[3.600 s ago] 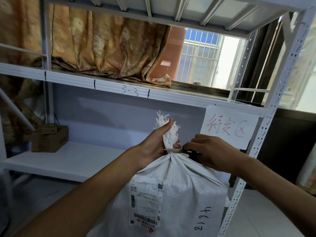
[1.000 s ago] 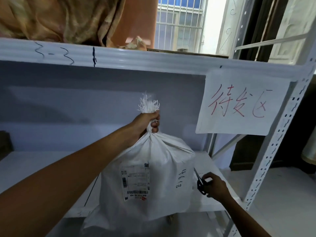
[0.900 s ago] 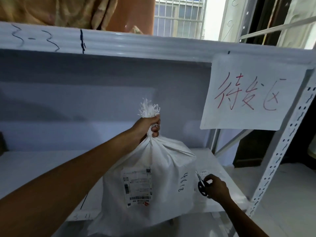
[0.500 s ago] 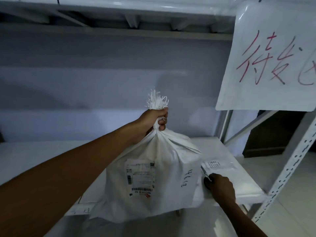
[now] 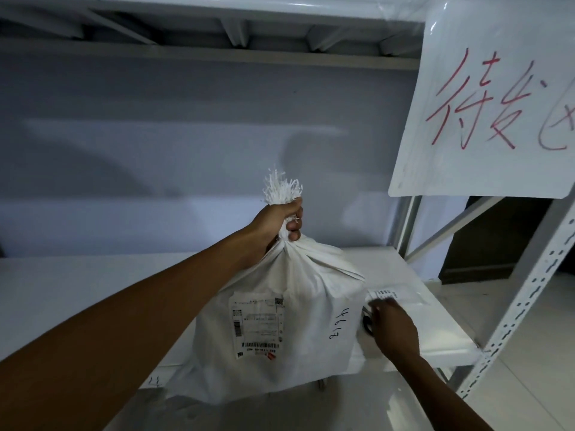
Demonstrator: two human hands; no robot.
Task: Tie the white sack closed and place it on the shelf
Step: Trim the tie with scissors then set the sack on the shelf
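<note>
Two hands are at work, and the left hand (image 5: 281, 220) does the carrying: its fist is clenched tight around the gathered neck of the white sack (image 5: 280, 325), with the frayed top sprouting above the knuckles. The sack hangs straight down from that grip, long axis upright, its belly level with the front lip of the shelf (image 5: 435, 337) and its bottom drooping below the edge. It looks not yet set down; I judge the tie is done and the placing is in hand.

From the grip, the open shelf board lies ahead and below, bare to the left and behind. To the right of the sack, the right hand (image 5: 393, 329) rests on the board just beside it, curled over something dark that I cannot make out; how tightly it holds is unclear. Beyond that hand lies a flat packet (image 5: 395, 295). The paper sign (image 5: 485, 104) hangs above on the right, the upright post (image 5: 529, 290) beyond, so the free room is forward and leftward.
</note>
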